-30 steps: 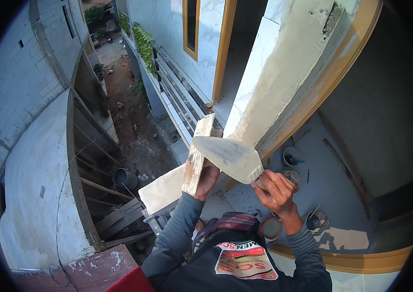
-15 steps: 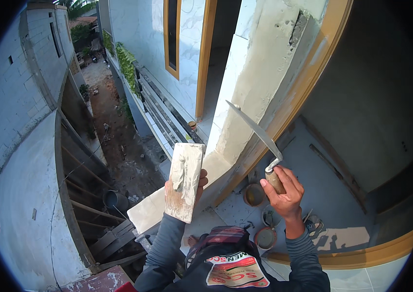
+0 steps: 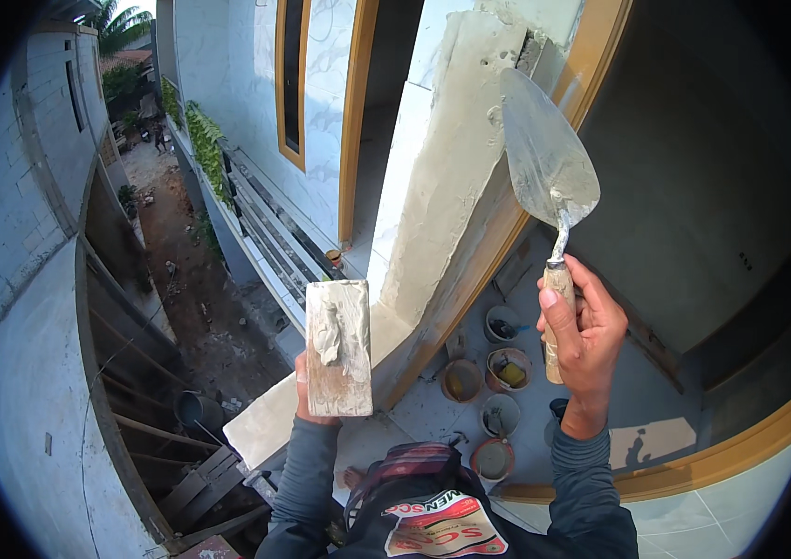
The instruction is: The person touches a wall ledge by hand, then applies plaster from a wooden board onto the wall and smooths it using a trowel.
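Note:
My left hand (image 3: 305, 396) grips a rectangular wooden plasterer's board (image 3: 341, 399) from beneath; most of its fingers are hidden behind the wood. A small lump of wet grey mortar (image 3: 327, 337) lies on the board's upper face. In my right hand (image 3: 589, 326) is a pointed trowel (image 3: 544, 140), held by its wooden handle, with the broad face of its smeared blade showing. The blade overlaps the right side of a freshly plastered strip of wall (image 3: 447, 168) in this view; I cannot tell whether they touch. A rough gap (image 3: 530, 54) shows near the strip's top.
Several buckets, one of them grey (image 3: 500, 415), stand on the floor below my right arm. An orange-brown frame (image 3: 498, 252) runs beside the plaster. At left, a low ledge (image 3: 269, 419) borders a drop toward a dirt alley (image 3: 190, 261) and a block wall (image 3: 27, 224).
My right hand has risen to the right, and the trowel has turned from nearly edge-on to face-on. The board looks more upright. The view has shifted, showing more of the buckets.

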